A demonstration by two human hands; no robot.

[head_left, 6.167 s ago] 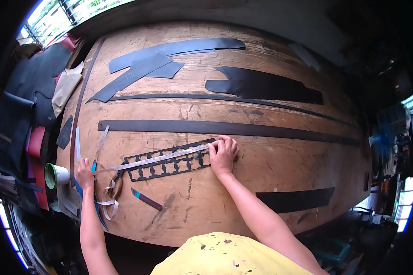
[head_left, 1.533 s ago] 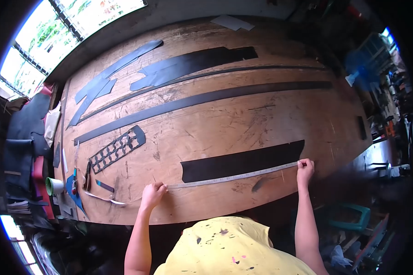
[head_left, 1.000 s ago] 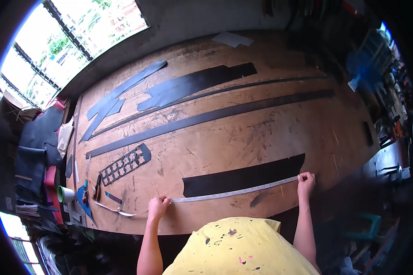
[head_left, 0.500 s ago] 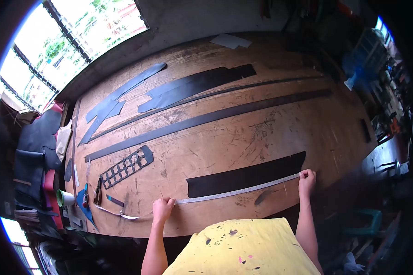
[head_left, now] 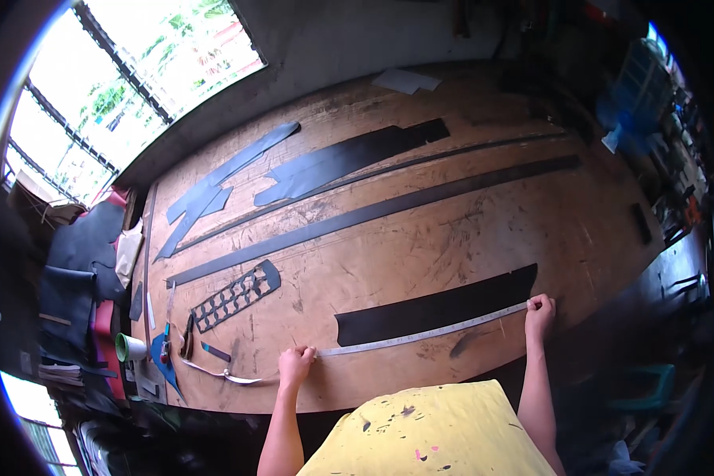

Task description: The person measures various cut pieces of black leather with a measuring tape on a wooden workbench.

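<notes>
A white measuring tape runs stretched along the lower edge of a dark strip of leather-like material. My left hand pinches the tape just beyond the strip's left end. At the other side, my right hand grips the tape's end near the strip's right corner. Both hands are closed and rest low over the wooden table. A loose white length, apparently more of the tape, curls on the table left of my left hand.
Farther back lie a long dark strip and several cut dark pieces. A perforated dark piece, a cutter and a white-green cup are at the left. White paper lies at the far edge.
The head view has shifted slightly, so everything appears a little farther right and lower. Both hands keep their hold, and the tape still lies along the strip.
</notes>
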